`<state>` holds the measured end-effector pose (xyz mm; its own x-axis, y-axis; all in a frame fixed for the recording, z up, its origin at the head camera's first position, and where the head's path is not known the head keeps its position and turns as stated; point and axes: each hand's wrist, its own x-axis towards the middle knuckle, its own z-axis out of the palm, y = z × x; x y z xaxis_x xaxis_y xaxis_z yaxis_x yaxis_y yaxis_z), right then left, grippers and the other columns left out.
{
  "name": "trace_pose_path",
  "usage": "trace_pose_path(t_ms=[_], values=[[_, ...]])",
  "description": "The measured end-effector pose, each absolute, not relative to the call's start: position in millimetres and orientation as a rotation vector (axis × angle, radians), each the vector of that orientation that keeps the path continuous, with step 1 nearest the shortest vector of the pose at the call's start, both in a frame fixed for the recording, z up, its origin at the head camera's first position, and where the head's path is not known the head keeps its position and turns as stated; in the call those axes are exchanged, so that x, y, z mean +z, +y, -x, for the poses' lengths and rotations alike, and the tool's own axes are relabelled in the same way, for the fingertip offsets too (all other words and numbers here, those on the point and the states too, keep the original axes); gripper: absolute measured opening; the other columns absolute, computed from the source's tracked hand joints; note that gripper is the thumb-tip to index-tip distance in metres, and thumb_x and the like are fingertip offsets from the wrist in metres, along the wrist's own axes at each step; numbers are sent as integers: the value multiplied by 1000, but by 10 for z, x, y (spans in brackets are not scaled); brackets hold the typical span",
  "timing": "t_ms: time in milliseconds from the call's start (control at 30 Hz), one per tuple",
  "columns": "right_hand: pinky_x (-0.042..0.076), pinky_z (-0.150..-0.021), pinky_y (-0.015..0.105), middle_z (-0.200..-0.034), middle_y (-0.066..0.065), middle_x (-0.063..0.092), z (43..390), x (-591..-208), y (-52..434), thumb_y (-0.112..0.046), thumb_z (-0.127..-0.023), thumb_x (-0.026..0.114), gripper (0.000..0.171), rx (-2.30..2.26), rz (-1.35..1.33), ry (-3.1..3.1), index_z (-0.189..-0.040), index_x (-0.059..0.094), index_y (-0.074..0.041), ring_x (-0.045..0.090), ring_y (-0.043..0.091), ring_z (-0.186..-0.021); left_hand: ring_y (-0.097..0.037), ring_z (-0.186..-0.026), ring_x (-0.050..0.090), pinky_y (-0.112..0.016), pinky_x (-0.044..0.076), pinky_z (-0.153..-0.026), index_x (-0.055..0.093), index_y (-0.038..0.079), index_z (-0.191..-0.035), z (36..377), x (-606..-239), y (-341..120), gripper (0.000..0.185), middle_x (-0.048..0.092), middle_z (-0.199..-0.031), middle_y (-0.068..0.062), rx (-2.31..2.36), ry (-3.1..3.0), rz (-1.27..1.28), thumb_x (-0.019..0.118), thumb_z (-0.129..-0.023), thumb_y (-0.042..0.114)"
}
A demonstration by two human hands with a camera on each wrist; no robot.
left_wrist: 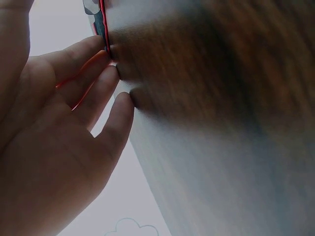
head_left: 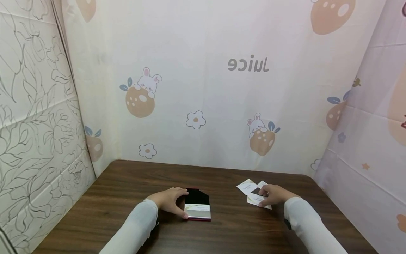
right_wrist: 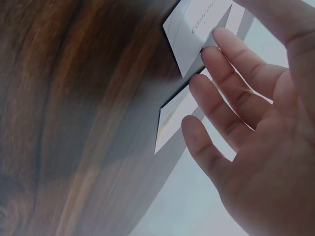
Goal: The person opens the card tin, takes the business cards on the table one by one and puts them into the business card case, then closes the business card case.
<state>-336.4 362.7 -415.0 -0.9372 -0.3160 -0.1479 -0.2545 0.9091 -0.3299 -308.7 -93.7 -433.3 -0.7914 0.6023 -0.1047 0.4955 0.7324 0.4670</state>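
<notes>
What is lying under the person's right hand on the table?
Under the right hand lie a few white business cards, spread on the wooden table. The fingers touch them. The hand covers part of them, so their count is unclear.

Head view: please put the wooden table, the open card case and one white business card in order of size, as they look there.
1. Wooden table, by far the largest.
2. Open card case.
3. White business card, the smallest.

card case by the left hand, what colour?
The card case is black with a red edge and a silvery lower front panel, clearest in the head view.
</notes>
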Motion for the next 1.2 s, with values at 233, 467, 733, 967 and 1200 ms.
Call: trace_pose_path(t_ms=[233, 467, 733, 967, 1200], values=[[48, -87, 52, -99, 4, 64, 3394, -4149, 3613, -19, -76, 88, 35, -488, 385, 2844, -99, 65, -7, 58, 24, -92, -31, -139, 40, -53, 36, -110, 49, 9, -147, 3101, -4351, -940, 92, 46, -149, -8, 621, 2683, -872, 85, -75, 52], [48, -86, 50, -98, 5, 62, 3399, -4152, 3613, -19, -75, 89, 38, -510, 352, 2829, -98, 62, -8, 56, 24, -91, -31, -139, 39, -53, 36, -110, 49, 9, -147, 3108, -4361, -928, 92, 46, -150, -8, 621, 2681, -873, 84, -75, 53], [47, -87, 53, -99, 7, 60, 3383, -4170, 3621, -17, -73, 90, 48, -558, 399, 2853, -109, 61, -5, 57, 27, -93, -32, -140, 39, -54, 35, -110, 49, 9, -147, 3090, -4331, -940, 91, 46, -150, -9, 638, 2675, -870, 85, -76, 52], [46, -83, 46, -95, 2, 60, 3406, -4248, 3656, -18, -74, 89, 39, -583, 439, 2884, -104, 66, -9, 54, 22, -88, -31, -140, 38, -54, 36, -109, 48, 11, -148, 3072, -4318, -937, 91, 44, -151, -9, 606, 2684, -838, 84, -76, 54], [47, -87, 56, -102, 8, 65, 3403, -4283, 3693, -18, -77, 87, 36, -627, 470, 2926, -105, 64, -13, 60, 28, -95, -32, -140, 38, -54, 34, -111, 49, 9, -147, 3098, -4332, -941, 90, 45, -150, -9, 630, 2676, -869, 84, -76, 53]])
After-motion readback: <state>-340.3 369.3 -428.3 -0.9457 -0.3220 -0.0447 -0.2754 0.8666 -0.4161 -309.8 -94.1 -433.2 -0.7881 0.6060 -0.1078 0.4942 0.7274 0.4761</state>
